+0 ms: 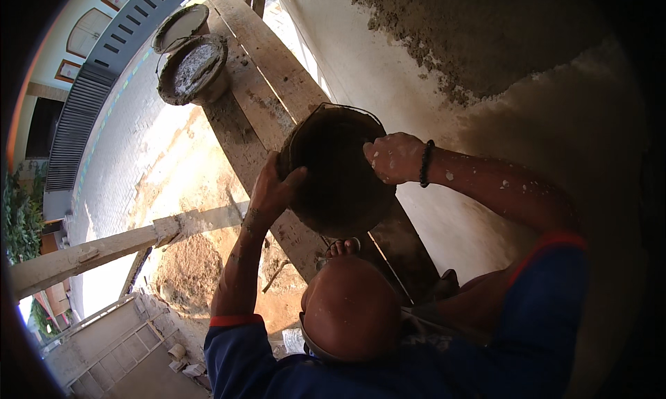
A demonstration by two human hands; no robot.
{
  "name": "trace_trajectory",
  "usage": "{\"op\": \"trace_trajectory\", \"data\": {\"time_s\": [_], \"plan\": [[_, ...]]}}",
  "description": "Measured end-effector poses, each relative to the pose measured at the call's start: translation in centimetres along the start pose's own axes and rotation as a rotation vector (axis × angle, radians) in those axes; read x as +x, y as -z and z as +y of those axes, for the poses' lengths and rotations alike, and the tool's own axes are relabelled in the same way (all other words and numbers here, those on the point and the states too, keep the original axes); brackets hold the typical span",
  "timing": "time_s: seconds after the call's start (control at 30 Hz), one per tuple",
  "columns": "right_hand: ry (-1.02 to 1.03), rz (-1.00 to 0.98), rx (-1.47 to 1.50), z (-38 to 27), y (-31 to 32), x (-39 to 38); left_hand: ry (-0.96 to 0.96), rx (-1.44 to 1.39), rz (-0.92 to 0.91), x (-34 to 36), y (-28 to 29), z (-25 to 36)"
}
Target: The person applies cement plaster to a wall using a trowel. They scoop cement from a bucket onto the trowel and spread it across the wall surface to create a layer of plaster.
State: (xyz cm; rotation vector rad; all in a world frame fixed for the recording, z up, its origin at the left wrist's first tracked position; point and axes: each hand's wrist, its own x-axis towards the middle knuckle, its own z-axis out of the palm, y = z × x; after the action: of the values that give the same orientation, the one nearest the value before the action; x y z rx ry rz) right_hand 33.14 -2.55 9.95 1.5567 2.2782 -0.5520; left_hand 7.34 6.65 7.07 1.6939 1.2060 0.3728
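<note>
A dark, mortar-stained bucket (340,212) with a thin wire handle sits over wooden planks in front of me, its mouth facing up toward me and its inside in deep shadow. My left hand (276,189) grips its left rim, thumb over the edge and fingers around the outside. On the opposite side my right hand (397,158), splashed with pale mortar and with a dark bead bracelet at the wrist, is closed at the rim with its fingers curled inward. Whatever lies at the bucket's bottom is too dark to make out.
Farther along the planks (260,56) stand a bucket with greyish-white contents (194,70) and another filled bucket (182,28). A partly plastered wall (409,115) rises on the right. A wooden beam (90,253) crosses on the left, above a sand heap (186,271) on the ground.
</note>
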Motion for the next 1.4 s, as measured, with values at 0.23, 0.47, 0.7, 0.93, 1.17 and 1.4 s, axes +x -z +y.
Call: {"op": "trace_trajectory", "data": {"time_s": [0.23, 0.47, 0.7, 0.93, 1.17, 1.4], "plan": [[0.28, 0.139, 0.148, -3.7, -3.4, -2.4, 0.249, -0.468, -0.226, -1.8, -0.3, 0.7], [0.095, -0.254, 0.146, -0.2, -0.5, -0.7, 0.359, -0.607, -0.103, -2.7, -1.4, -1.2], [-0.105, 0.379, -0.205, 0.7, 7.7, -6.6, 0.327, -0.398, 0.227, -3.6, -2.7, 1.7], [-0.145, 0.314, 0.084, 1.7, 7.3, -7.0, 0.079, -0.393, 0.202, -5.1, -0.5, 13.4], [0.399, 0.351, -0.029, -0.2, 2.9, -13.7, -0.02, -0.239, 0.154, -8.2, 1.6, 23.3], [0.254, 0.517, 0.091, -3.2, 14.7, -26.8, 0.054, -0.552, 0.116, -13.3, 6.8, 32.8]]}}
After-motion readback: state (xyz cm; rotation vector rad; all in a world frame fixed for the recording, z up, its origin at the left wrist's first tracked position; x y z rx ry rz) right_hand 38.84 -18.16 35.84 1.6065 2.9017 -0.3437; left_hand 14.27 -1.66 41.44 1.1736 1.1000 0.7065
